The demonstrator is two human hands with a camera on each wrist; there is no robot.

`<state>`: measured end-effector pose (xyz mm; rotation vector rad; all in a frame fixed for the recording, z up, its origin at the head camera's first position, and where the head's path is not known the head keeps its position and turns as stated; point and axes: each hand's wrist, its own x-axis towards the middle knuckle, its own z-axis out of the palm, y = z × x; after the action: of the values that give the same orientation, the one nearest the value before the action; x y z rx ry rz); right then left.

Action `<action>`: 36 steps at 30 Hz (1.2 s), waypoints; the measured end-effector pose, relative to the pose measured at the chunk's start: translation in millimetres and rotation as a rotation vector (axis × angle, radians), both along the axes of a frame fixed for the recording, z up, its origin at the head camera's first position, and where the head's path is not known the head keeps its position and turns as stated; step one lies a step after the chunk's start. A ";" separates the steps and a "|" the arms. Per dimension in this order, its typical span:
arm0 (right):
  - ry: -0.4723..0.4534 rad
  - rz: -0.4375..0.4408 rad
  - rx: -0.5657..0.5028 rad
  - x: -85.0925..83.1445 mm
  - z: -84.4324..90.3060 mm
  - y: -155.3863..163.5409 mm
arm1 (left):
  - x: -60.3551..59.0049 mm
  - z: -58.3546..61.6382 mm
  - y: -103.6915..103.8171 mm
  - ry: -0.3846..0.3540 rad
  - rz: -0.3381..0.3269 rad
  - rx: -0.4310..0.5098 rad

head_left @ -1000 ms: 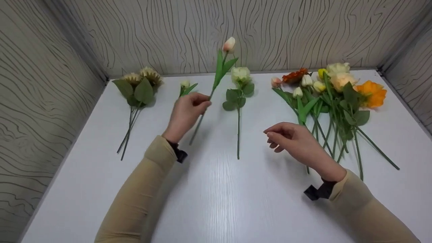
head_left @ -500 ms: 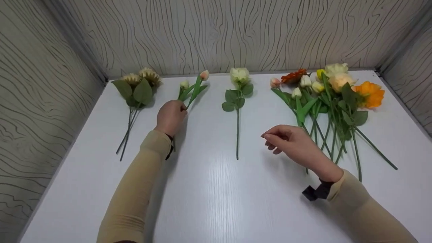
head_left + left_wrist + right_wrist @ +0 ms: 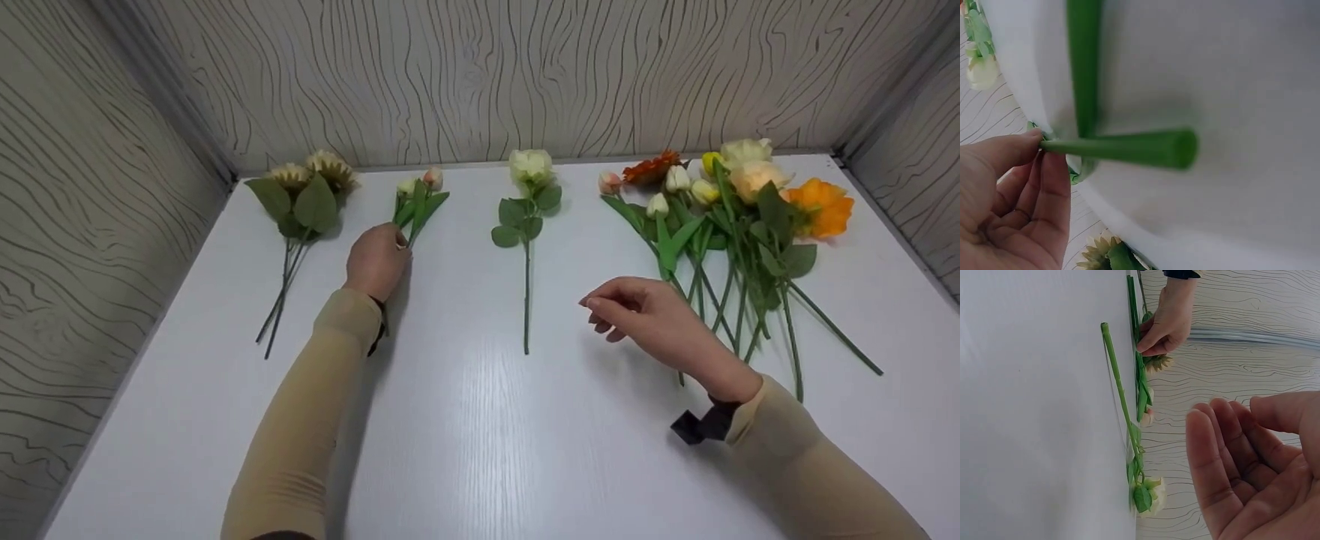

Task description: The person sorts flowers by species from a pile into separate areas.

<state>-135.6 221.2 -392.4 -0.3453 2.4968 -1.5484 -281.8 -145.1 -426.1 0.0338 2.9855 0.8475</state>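
Note:
Between thumb and finger, my left hand (image 3: 377, 262) pinches the stem of a pink tulip (image 3: 433, 178), low over the table. Right beside it lies a white tulip (image 3: 406, 185), their leaves overlapping. The left wrist view shows the pinched green stem (image 3: 1129, 149), with another stem (image 3: 1085, 67) crossing behind it. My right hand (image 3: 660, 319) hovers above the table with loosely curled fingers and nothing in them. A cream rose (image 3: 531, 166) lies alone between the hands, its stem toward me.
Two pale sunflower-like flowers (image 3: 304, 187) with crossed stems lie at the left. A mixed pile holds an orange flower (image 3: 821, 206), a rust-red gerbera (image 3: 651, 169), roses and several tulips at the right. Wood-patterned panels (image 3: 480, 82) wall in the white table (image 3: 480, 450).
My left hand has brought the pink tulip down and leftward to the white tulip, and its bloom has since shifted closer to the white one. The right hand has barely moved.

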 end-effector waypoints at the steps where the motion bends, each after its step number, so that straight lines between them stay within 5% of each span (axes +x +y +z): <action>1: 0.001 0.001 0.001 -0.1 -0.1 0.3 | 0.1 0.6 -0.3 -0.005 0.004 0.003; 8: -0.009 -0.023 0.028 -5.5 -3.1 6.7 | 2.8 11.9 2.0 -0.006 0.007 0.022; 15: -0.046 -0.103 0.145 -16.5 -5.5 35.2 | 12.1 17.8 34.0 0.129 -0.154 -0.048; 28: 0.026 -0.353 0.413 -21.4 -4.2 124.3 | 82.2 24.2 132.5 0.350 -0.699 -0.173; 36: 0.029 -0.293 0.531 -19.8 -11.7 115.8 | 131.1 18.3 181.4 0.455 -0.975 -0.280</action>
<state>-155.4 337.0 -404.1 0.0820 2.9472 -0.8919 -150.6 36.3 -407.8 1.6730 2.7920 0.3041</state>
